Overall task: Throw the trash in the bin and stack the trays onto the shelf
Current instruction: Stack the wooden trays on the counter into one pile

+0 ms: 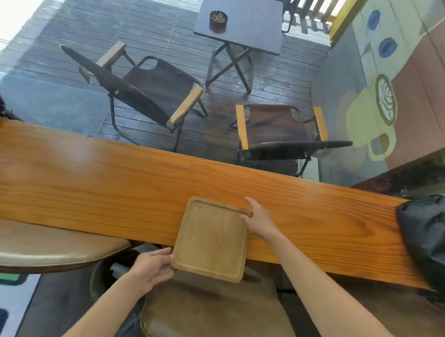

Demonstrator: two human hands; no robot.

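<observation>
From the head view, a square wooden tray (210, 238) lies partly on the long orange wooden counter (86, 184), its near end jutting past the counter's front edge above a brown padded stool (208, 319). The left hand (151, 269) grips the tray's near left corner with fingers curled under it, while the right hand (258, 218) pinches the far right corner, thumb on the rim. A black bag (431, 238) sits at the counter's right end, and beyond it stand two folding chairs (153, 92) and a small dark table (244, 20) bearing an ashtray (218, 18).
</observation>
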